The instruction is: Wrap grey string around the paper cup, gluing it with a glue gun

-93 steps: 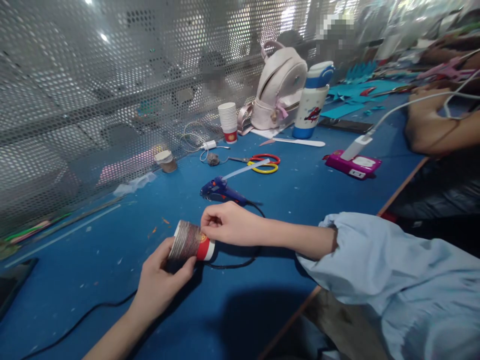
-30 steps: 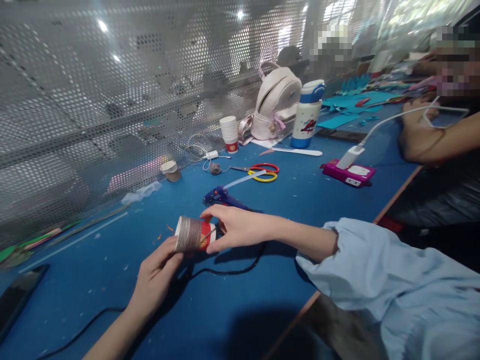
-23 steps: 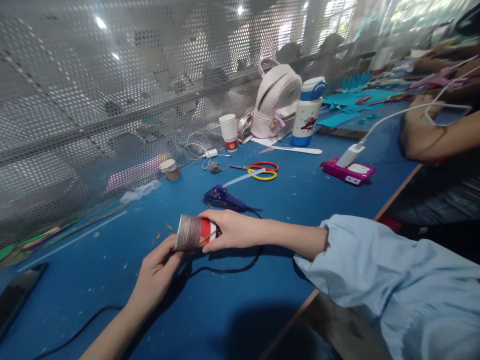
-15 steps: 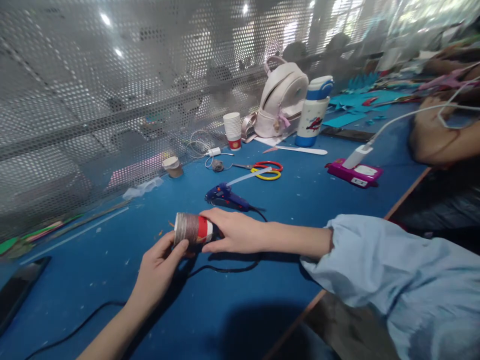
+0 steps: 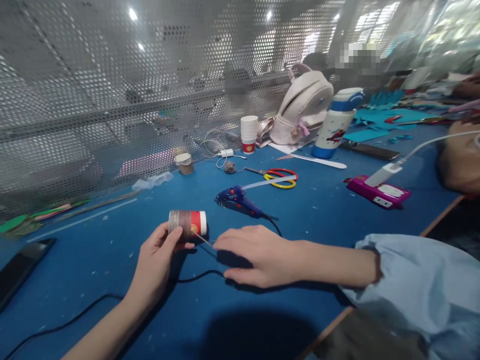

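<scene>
My left hand (image 5: 157, 260) grips a paper cup (image 5: 187, 223) lying sideways above the blue table (image 5: 112, 280). Brown string is wound round most of the cup, and its red and white band shows at the right end. A thin strand runs from the cup to the fingertips of my right hand (image 5: 255, 252), which pinch it just right of the cup. That hand hovers low over a black cable (image 5: 195, 275). A blue glue gun (image 5: 238, 199) lies just beyond my hands.
Red and yellow scissors (image 5: 279, 177), a stack of paper cups (image 5: 249, 134), a pale backpack (image 5: 303, 107), a white and blue bottle (image 5: 334, 122) and a pink power strip (image 5: 378, 191) lie farther back. A perforated metal screen (image 5: 112, 90) walls the far side. Another person's arm (image 5: 459, 160) rests at right.
My right hand has come off the cup and moved right and down, drawing a strand out. The left hand has turned the cup and lifted it slightly.
</scene>
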The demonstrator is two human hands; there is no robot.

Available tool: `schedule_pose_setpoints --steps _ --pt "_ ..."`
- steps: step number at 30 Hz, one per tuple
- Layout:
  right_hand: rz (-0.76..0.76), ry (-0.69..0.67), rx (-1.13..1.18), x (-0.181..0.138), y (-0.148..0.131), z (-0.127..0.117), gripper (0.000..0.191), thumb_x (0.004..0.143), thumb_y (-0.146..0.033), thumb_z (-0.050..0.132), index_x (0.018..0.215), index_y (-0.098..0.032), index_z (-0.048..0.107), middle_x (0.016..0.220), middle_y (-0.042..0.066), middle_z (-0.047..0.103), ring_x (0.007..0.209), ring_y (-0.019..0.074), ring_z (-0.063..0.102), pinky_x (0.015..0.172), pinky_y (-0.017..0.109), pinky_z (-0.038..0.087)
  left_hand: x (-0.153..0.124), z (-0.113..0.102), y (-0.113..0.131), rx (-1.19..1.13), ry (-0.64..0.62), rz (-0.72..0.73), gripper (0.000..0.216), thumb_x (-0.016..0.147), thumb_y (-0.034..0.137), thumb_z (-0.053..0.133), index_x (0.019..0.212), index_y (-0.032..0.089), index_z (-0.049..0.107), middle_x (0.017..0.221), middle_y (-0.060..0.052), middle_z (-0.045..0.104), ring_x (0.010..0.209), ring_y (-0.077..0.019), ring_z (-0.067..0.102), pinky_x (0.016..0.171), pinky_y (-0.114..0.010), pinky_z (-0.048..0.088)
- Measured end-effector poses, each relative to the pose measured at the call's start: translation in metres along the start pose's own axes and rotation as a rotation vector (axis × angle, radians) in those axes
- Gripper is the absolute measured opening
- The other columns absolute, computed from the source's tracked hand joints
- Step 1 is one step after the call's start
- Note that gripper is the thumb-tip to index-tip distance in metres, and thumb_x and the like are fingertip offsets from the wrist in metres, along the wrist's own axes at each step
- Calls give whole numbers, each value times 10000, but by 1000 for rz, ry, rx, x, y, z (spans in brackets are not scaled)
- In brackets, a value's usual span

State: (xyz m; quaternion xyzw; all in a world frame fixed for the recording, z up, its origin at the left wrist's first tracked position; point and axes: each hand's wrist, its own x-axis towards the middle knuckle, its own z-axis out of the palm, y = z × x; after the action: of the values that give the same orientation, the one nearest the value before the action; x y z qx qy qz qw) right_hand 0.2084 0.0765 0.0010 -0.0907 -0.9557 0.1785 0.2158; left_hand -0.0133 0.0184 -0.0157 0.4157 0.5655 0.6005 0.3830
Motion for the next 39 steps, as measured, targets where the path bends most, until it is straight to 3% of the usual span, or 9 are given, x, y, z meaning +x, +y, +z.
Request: schedule_pose_setpoints --steps 3,6,9,12,19,28,34,37,39 --pt "46 172 200 -9 1 -12 312 879 -210 538 1183 -144 539 1144 116 624 795 134 606 746 290 513 5 0 -2 -62 55 -4 251 765 392 698 905 184 686 940 -21 677 839 -182 628 643 -280 568" --pt "104 295 336 -22 2 -29 172 881 -146 462 985 -178 596 1028 89 646 799 138 596 739 291 492 7 -1 -2 -86 83 -29 239 764 375 701 900 178 681 942 -26 673 841 -182 625 632 -281 575" --pt "307 371 428 -42 2 -45 207 906 -179 412 740 -194 536 734 32 581 679 139 547 642 282 443 6 -3 -2 -90 85 -30 237 780 374 687 915 180 682 956 -28 668 839 -174 619 630 -272 576" --pt "545 480 447 -67 3 -54 265 948 -291 396 709 -204 469 662 -1 490 599 125 459 590 271 392 6 -3 -4 -90 77 -26 234 790 380 677 918 184 685 966 -27 664 846 -172 616 630 -266 576" --pt "897 379 279 -101 10 -61 360 855 -532 546 776 -182 580 659 15 584 619 142 538 615 269 408 7 -1 -5 -77 65 -31 273 789 392 671 948 171 678 988 -42 666 869 -187 630 653 -280 576" --pt "1006 440 124 -127 17 -72 551 857 -624 472 520 -199 376 497 -16 365 467 99 326 453 273 276 5 1 -5 -75 67 -17 281 776 389 670 950 168 678 979 -47 673 864 -198 637 645 -295 581" --pt "1029 5 356 -177 -6 -105 281 809 -533 595 741 -263 633 686 89 612 501 132 554 422 252 425 6 2 -6 -53 53 -15 264 787 393 658 943 180 682 964 -43 684 857 -207 656 654 -300 585" --pt "961 129 54 -170 -12 -123 393 812 -507 598 521 -251 534 469 24 473 409 117 470 359 238 368 7 2 -7 -50 43 -20 275 788 397 659 955 179 684 958 -44 693 857 -209 664 650 -293 584" --pt "840 186 1 -144 -7 -124 243 776 -466 654 678 -250 601 672 54 620 619 160 604 518 257 487 7 3 -8 -58 45 -23 277 783 400 668 955 183 686 955 -39 700 853 -203 665 653 -287 583"
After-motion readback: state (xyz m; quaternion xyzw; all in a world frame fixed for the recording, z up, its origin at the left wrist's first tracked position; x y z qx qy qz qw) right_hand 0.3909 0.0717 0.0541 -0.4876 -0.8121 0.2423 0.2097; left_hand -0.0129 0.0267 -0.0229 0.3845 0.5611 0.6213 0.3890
